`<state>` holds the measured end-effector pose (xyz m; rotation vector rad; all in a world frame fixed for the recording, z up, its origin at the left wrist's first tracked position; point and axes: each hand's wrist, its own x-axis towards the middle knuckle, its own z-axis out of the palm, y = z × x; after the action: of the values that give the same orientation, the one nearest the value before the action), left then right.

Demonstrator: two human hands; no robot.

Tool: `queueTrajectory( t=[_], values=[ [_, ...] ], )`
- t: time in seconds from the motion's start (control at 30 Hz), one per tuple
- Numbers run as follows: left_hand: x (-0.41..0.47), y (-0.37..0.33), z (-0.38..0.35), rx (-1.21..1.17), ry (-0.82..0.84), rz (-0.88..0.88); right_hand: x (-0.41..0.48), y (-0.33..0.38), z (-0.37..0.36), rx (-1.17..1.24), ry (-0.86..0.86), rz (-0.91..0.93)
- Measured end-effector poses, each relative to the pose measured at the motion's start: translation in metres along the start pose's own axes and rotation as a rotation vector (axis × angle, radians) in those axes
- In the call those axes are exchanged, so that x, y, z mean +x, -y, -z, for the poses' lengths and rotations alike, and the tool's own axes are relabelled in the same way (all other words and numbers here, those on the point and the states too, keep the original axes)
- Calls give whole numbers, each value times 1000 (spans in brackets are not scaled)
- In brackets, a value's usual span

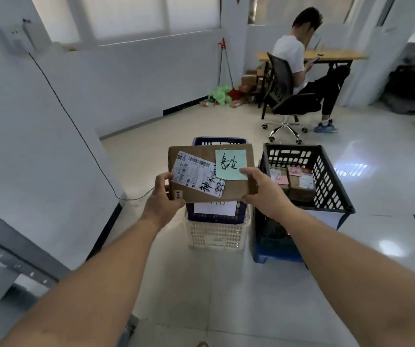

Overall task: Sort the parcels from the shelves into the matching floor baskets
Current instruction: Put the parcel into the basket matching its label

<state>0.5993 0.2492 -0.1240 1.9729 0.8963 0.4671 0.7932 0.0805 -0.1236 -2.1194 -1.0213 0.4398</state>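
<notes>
At mid-frame, the left hand [162, 194] and right hand [261, 187] grasp a cardboard parcel [211, 174] by its lower corners, green note [230, 164] facing up, above the dark blue basket [216, 141]; the black basket [326, 176] at right holds parcels.

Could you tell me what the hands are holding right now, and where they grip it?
A cardboard parcel: left hand on its lower-left corner, right hand on its lower-right.

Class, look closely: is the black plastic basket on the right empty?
No: the black plastic basket already holds several brown cardboard parcels with pink and white labels.
</notes>
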Motion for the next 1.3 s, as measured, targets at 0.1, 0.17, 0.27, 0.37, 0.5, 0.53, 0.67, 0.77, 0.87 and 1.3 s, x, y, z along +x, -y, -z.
queueTrajectory(
  t=[0.1, 0.17, 0.27, 0.37, 0.5, 0.53, 0.67, 0.77, 0.87, 1.3],
  values=[
    [43, -3, -11, 44, 43, -40, 30, -10, 10, -19, -43, -33],
    [68, -3, -20, 45, 79, -54, 47, -19, 17, -34, -56, -54],
    [100, -3, -37, 44, 124, -79, 64, -36, 28, -20, -70, -95],
    [126, -6, -64, 8, 174, -94, 73, -61, 43, -32, -91, -138],
    [154, -23, -110, -1, 233, -102, 82, -102, 73, -3, -89, -194],
    [160, -29, -122, 2, 247, -104, 86, -114, 82, -1, -92, -200],
    [186, -59, -177, 0, 262, -119, 109, -162, 128, 6, -104, -206],
    [208, -90, -223, 36, 250, -117, 127, -196, 172, -7, -120, -201],
    [232, -123, -272, -12, 257, -110, 143, -232, 214, -17, -153, -186],
    [287, -156, -417, 84, 318, 82, 199, -368, 279, 5, -25, -298]
  ],
)
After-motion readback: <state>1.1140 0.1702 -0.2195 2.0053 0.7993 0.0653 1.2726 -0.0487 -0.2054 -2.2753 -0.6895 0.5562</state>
